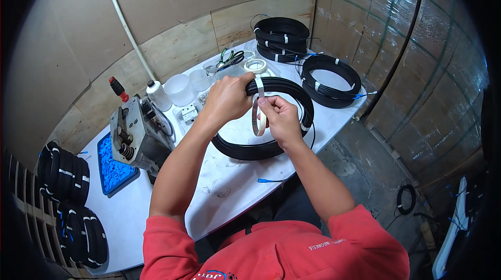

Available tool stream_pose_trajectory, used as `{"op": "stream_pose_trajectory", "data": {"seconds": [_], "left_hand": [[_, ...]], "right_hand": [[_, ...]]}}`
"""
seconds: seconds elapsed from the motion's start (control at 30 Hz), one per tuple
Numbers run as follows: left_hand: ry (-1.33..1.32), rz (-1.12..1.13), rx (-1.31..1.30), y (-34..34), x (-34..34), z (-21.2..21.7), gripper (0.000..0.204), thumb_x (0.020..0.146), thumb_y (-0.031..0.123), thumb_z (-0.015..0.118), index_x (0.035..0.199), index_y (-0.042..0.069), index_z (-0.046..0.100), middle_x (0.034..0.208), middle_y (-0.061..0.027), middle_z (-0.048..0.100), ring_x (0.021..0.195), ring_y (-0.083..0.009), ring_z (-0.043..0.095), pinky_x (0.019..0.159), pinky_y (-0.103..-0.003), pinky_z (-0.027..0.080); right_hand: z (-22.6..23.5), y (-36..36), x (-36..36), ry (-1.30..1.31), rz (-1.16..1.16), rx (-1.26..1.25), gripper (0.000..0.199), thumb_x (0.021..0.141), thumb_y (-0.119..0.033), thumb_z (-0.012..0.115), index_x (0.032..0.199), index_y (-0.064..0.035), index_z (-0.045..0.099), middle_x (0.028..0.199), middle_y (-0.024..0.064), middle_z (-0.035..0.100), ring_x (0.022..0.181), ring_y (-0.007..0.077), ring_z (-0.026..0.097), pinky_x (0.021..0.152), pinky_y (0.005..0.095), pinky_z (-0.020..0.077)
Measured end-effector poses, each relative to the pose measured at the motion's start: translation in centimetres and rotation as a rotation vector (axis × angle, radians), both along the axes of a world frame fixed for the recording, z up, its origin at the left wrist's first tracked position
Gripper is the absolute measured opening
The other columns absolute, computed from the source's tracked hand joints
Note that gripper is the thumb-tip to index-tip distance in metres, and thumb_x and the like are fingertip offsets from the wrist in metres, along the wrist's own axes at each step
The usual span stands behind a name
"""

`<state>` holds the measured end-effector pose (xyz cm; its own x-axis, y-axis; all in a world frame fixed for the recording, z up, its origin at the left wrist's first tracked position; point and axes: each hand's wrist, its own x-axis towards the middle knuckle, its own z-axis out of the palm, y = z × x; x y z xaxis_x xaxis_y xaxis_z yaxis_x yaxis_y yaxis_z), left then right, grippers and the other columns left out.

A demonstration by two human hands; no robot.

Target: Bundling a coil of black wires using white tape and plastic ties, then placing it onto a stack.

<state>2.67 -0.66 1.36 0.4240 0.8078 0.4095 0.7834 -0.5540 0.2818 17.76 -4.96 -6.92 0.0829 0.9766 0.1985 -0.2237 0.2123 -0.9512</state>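
Note:
A coil of black cable (pixel 249 151) leans over the white table in front of me. My left hand (pixel 228 97) is closed on its upper left side, fingers curled over the bundle. Between the fingers of my right hand (pixel 283 122) is a roll of whitish tape (pixel 259 123), held inside the ring of the coil. From the roll a strip of tape (pixel 260 88) runs up onto the cable beside my left fingers. A blue connector (pixel 269 180) at a cable end lies by the table's near edge.
Several black coils (pixel 282 39) are stacked at the back, with another coil (pixel 331 82) to their right. A metal machine (pixel 138 131) stands left, beside a tray of blue parts (pixel 114 162). Scissors (pixel 234 60), a tape roll (pixel 255 66) and a white bottle (pixel 158 95) sit at the far side.

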Motion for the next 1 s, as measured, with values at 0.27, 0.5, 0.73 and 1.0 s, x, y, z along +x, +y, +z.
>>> {"op": "stream_pose_trajectory", "data": {"seconds": [0.27,0.5,0.73,1.0], "left_hand": [[-0.021,-0.072,-0.033,-0.1,-0.6,0.0,0.023,0.075,0.014,0.066,0.096,0.003,0.065,0.079,-0.0262,0.069,0.08,-0.0471,0.067,0.073,-0.055,0.053],[-0.014,-0.153,-0.065,-0.5,-0.6,0.9,0.04,0.086,0.037,0.077,0.094,-0.001,0.065,0.07,-0.0242,0.065,0.069,-0.0424,0.066,0.065,-0.048,0.051],[-0.007,-0.084,0.066,0.1,-1.0,-0.9,0.03,0.084,0.029,0.075,0.094,0.002,0.066,0.076,-0.0248,0.069,0.077,-0.0459,0.068,0.071,-0.053,0.055],[-0.014,-0.106,0.115,-0.7,-0.8,-0.8,0.02,0.08,0.018,0.072,0.093,0.005,0.064,0.079,-0.0228,0.07,0.076,-0.0458,0.068,0.069,-0.053,0.055]], "right_hand": [[-1.5,2.8,-0.2,-0.027,-0.031,0.08,0.01,0.096,-0.005,0.066,0.1,0.0002,0.073,0.086,0.0048,0.072,0.073,0.008,0.063,0.065,0.0257,0.0499],[-1.8,3.1,0.9,-0.087,-0.012,0.151,0.021,0.089,0.006,0.06,0.107,0.002,0.07,0.09,0.0046,0.07,0.079,0.011,0.067,0.073,0.0271,0.0532],[1.6,-2.0,3.2,-0.842,-0.049,0.093,0.013,0.089,-0.007,0.07,0.099,0.0008,0.073,0.084,0.0109,0.074,0.076,0.0117,0.069,0.07,0.0305,0.0539],[10.4,1.4,5.8,-0.882,-0.159,0.424,0.028,0.095,-0.03,0.068,0.099,-0.0032,0.074,0.084,0.013,0.074,0.073,0.018,0.071,0.068,0.0298,0.054]]}}
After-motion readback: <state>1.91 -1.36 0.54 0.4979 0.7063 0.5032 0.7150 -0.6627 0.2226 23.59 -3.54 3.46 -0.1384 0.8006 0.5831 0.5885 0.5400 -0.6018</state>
